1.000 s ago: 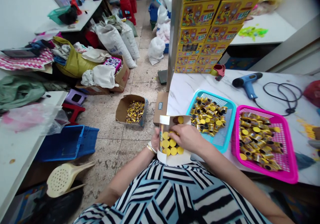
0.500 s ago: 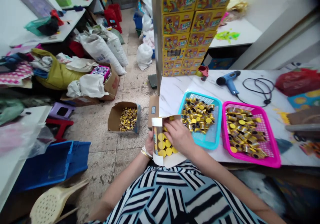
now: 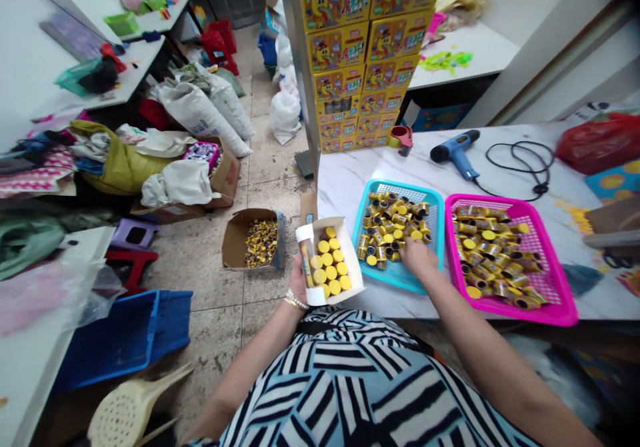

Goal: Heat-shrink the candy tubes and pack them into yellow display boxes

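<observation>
My left hand (image 3: 299,280) is closed around the side of a small open carton (image 3: 354,260), tilted so that its inside faces me. Rows of small cylinders with yellow lids (image 3: 331,272) stand in the carton. My right hand (image 3: 419,258) reaches into the turquoise basket (image 3: 440,224), its fingertips down among the loose gold cylinders (image 3: 393,224) there. What those fingertips grip, if anything, is hidden. To the right of that hand, a pink basket (image 3: 564,294) holds more gold cylinders.
Stacked yellow printed boxes (image 3: 340,50) rise at the table's back left. Behind the baskets lie a blue heat gun (image 3: 457,154) with its black cord and a red tape dispenser (image 3: 401,138). A cardboard box (image 3: 235,240) of small pieces sits on the floor at left.
My right hand has left the carton and moved right into the turquoise basket. The carton's inside and its rows of yellow lids now show more fully.
</observation>
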Demonstrator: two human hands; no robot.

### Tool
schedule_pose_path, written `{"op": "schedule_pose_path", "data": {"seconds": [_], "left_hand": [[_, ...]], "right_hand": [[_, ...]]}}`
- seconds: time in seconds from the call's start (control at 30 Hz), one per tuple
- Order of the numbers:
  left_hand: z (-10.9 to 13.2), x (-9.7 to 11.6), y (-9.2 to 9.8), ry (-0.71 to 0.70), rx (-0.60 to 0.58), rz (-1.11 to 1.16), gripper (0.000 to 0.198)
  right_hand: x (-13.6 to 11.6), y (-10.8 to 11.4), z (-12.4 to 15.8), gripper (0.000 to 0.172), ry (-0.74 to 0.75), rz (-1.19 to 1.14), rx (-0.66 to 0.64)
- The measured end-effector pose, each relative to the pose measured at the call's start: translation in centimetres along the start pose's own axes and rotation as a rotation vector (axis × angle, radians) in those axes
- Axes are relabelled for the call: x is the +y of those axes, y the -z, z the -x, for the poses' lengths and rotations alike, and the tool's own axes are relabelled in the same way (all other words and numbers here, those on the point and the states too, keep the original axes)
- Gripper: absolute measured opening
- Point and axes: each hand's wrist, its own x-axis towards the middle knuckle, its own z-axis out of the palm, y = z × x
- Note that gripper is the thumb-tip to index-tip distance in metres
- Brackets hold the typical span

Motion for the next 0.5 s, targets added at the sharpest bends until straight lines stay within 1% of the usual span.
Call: {"op": "schedule_pose_path", "data": {"seconds": [0.07, 0.1, 0.17, 0.23, 0.33, 0.4, 0.43, 0.5], "left_hand": [[-0.1, -0.4, -0.3, 0.014, 0.004, 0.000, 0.088], [-0.1, -0.6, -0.4, 0.018, 0.003, 0.005, 0.088], [0.0, -1.0, -0.4, 0.022, -0.002, 0.021, 0.090], [0.2, -1.3, -0.6, 0.021, -0.008, 0.035, 0.090], [0.0, -1.8, -1.0, 0.009, -0.022, 0.047, 0.090], [-0.4, -2.2, -1.4, 0.019, -0.037, 0.039, 0.091], [-0.7, -2.4, -1.6, 0.025, -0.043, 0.030, 0.092], [-1.2, -2.8, -1.8, 0.032, -0.045, 0.007, 0.093]], "right_hand": [[-0.3, -0.7, -0.1, 0.031, -0.038, -0.031, -0.019], [-0.5, -0.6, -0.1, 0.029, -0.056, -0.051, -0.023], [-1.1, 0.4, 0.0, 0.026, -0.056, -0.096, -0.011], [-2.3, 2.1, 0.4, 0.025, -0.033, -0.266, 0.078], [-5.7, 4.5, 1.6, 0.032, 0.058, -0.762, 0.224], [-8.6, 5.4, 2.3, 0.035, 0.142, -1.029, 0.241], [-10.0, 5.6, 2.7, 0.035, 0.175, -1.089, 0.256], [-12.4, 5.5, 3.1, 0.030, 0.227, -1.048, 0.338]]}}
